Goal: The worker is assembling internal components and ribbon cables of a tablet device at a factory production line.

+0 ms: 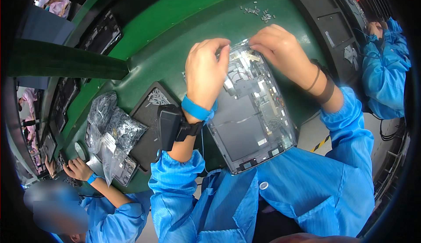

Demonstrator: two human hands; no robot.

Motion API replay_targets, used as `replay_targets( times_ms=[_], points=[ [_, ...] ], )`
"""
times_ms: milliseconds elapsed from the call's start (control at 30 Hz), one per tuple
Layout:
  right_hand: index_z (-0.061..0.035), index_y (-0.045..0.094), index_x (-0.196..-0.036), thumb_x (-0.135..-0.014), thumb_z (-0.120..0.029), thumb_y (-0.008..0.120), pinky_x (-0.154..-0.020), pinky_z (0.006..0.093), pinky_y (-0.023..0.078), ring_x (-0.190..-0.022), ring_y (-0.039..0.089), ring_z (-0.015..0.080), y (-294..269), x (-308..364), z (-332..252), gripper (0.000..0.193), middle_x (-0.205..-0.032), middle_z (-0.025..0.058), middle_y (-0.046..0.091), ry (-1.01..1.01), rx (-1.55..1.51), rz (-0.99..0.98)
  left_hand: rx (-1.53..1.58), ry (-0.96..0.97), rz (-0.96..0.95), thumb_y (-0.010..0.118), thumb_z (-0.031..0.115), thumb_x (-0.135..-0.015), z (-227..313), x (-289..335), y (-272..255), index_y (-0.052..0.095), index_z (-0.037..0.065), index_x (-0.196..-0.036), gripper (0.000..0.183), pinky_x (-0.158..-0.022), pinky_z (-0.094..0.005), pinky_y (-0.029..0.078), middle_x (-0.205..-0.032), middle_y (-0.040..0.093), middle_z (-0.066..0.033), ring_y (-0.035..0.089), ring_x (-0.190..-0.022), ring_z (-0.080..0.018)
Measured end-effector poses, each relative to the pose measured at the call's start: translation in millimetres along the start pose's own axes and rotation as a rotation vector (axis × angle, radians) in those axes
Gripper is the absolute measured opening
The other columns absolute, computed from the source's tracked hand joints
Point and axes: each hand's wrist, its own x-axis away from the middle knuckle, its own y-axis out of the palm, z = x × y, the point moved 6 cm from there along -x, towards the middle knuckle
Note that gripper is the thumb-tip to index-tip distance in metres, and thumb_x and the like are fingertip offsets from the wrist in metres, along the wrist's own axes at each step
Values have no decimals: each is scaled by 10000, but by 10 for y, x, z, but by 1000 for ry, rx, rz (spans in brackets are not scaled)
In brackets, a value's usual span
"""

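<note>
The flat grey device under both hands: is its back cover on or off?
Off: the flat grey device lies open, inner boards and cables showing.

Green bench (pixel 175 50) w/ opened device (pixel 252 115), black trays (pixel 147 124), plastic bags (pixel 112 131), small parts (pixel 258 12).

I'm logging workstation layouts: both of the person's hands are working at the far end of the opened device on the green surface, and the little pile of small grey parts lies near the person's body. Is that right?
Not quite. The head view shows the left hand and right hand at the far end of the opened device on the green surface, but the pile of small grey parts lies beyond the device, away from the body.
</note>
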Motion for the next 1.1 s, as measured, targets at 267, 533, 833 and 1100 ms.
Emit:
replay_targets(
  times_ms=[267,533,833,1100],
  points=[
    [-42,614,-768,-750,-85,705,-695,358,500,-787,557,257,113,-50,-45,103,-768,75,552,-82,143,-28,35,120,-100,676,77,-819,43,-46,169,719,-11,-910,134,-730,-345,528,-887,699,-152,669,-791,-286],
    [-14,647,-837,-789,-117,677,-697,418,524,-769,635,333,220,-185,228,118,-766,132,618,76,-188,-259,-161,294,-96,693,60,-788,175,-67,185,693,-19,-826,87,-737,-388,506,-824,679,-137,635,-797,-314],
    [-40,576,-661,-724,-82,666,-658,383,532,-708,631,298,169,-241,47,117,-688,104,582,-270,109,-292,-344,386,-91,685,57,-790,226,10,223,680,4,-847,78,-726,-387,516,-825,665,-128,621,-784,-312],
    [-14,578,-674,-718,-61,662,-648,396,533,-697,636,305,178,-314,138,106,-674,116,589,-195,-36,-355,-393,435,-112,694,72,-781,204,-7,230,665,26,-808,61,-695,-388,518,-792,643,-100,615,-754,-291]
  ],
)
